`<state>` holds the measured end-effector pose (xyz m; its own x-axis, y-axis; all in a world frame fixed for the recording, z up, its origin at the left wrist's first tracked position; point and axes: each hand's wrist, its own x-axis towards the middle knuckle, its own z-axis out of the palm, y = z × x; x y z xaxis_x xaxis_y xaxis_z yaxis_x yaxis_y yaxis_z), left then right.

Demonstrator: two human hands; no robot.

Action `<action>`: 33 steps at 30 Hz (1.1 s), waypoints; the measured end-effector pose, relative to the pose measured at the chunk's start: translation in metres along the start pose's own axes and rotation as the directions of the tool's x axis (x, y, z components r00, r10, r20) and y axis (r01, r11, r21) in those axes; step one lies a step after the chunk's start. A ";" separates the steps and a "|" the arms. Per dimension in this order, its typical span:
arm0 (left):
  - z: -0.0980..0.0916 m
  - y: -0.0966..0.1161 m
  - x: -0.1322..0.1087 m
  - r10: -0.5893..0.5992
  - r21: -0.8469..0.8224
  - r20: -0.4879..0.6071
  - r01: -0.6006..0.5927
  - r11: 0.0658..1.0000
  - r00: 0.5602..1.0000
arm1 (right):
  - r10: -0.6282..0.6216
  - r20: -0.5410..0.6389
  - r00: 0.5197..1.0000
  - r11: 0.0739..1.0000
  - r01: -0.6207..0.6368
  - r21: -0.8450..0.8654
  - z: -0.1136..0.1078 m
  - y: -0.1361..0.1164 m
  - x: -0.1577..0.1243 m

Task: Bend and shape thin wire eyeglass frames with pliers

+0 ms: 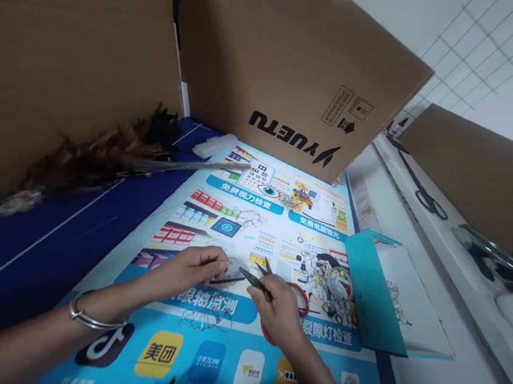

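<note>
My left hand [205, 266] is closed in a pinch over the printed sheet. At its fingertips lie thin wire strands [235, 270], and the hand's grip on them is too fine to make out fully. Just to the right, my right hand [277, 307] is wrapped round scissors [254, 280] with dark blades and red looped handles. The blades are spread apart and point toward my left fingers. A bundle of thin wire loops [209, 318] with small beads lies nearer to me. To the right sits a tangled heap of wire pieces [331, 285].
Tall cardboard [262, 52] stands behind the printed sheet [172, 296]. An open teal box [376, 296] with wire bits is at right. Brown feathery material [90, 153] and long thin stems [172, 163] lie at left. Another pair of scissors [427, 198] rests on the right ledge.
</note>
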<state>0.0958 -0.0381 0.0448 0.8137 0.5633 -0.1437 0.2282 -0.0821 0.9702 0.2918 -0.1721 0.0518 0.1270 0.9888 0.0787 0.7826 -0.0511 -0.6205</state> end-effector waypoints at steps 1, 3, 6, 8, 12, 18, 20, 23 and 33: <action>-0.004 -0.002 -0.003 0.004 0.113 -0.010 -0.003 0.994 1.000 | -0.002 -0.003 1.000 1.000 0.002 -0.017 0.000 0.001 -0.001; -0.009 -0.004 -0.011 0.016 0.308 0.005 -0.017 0.951 1.000 | -0.006 -0.009 1.000 0.999 0.006 -0.045 -0.001 0.003 -0.004; -0.011 -0.004 -0.026 0.014 0.434 0.051 -0.035 0.900 0.999 | -0.015 -0.015 1.000 0.998 0.014 -0.067 0.000 0.007 -0.008; -0.007 -0.002 -0.035 -0.016 0.445 0.056 -0.010 0.895 0.998 | -0.017 -0.013 1.000 0.997 0.016 -0.074 0.001 0.009 -0.010; 0.005 -0.001 -0.041 -0.106 0.480 0.015 0.085 0.873 0.994 | -0.020 -0.016 1.000 0.995 0.018 -0.101 0.002 0.014 -0.012; 0.012 -0.016 -0.034 -0.126 0.428 -0.037 0.130 0.894 0.991 | -0.035 -0.037 0.999 0.993 0.031 -0.117 0.000 0.015 -0.014; 0.010 -0.017 -0.032 -0.132 0.365 -0.059 0.144 0.920 0.990 | -0.040 -0.037 0.998 0.994 0.036 -0.106 -0.002 0.014 -0.015; 0.008 -0.010 -0.030 -0.149 0.263 -0.082 0.165 0.950 0.985 | -0.028 -0.040 0.999 0.998 0.026 -0.061 -0.007 0.012 -0.016; 0.014 0.024 -0.009 -0.157 -0.049 0.157 0.166 0.985 0.975 | 0.040 -0.067 0.997 0.986 -0.029 0.165 -0.030 0.013 -0.021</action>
<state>0.1013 -0.0573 0.0663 0.8413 0.4334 -0.3230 0.3338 0.0535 0.9411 0.3176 -0.1980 0.0659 0.1992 0.9742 0.1061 0.6676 -0.0556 -0.7424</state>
